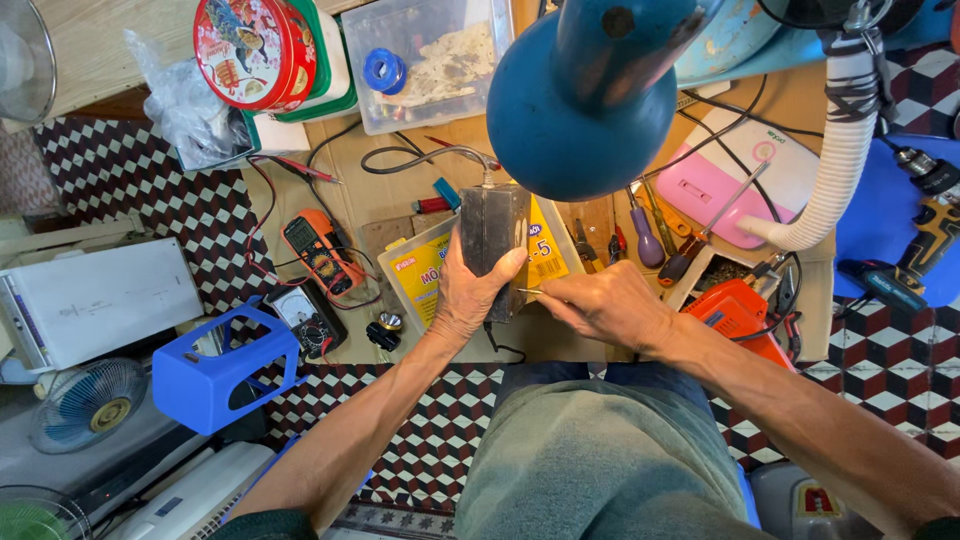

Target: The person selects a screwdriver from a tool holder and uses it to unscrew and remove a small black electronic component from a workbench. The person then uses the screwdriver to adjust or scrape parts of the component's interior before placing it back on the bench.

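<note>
My left hand (pixel 468 295) grips a black rectangular power adapter (pixel 492 235), holding it upright on its end over a yellow-lidded box (pixel 425 268). A grey cable (pixel 420 155) runs from the adapter's top across the bench. My right hand (pixel 605 300) is closed on a thin metal tool (pixel 530 291), whose tip touches the adapter's lower right side. The tool's handle is hidden inside my fist.
A blue desk lamp (pixel 585 95) hangs over the bench. An orange multimeter (pixel 318 248) and an analogue meter (pixel 305 318) lie at the left, screwdrivers (pixel 650 240) and an orange tool case (pixel 735 315) at the right. A blue plastic housing (pixel 225 365) stands at the lower left.
</note>
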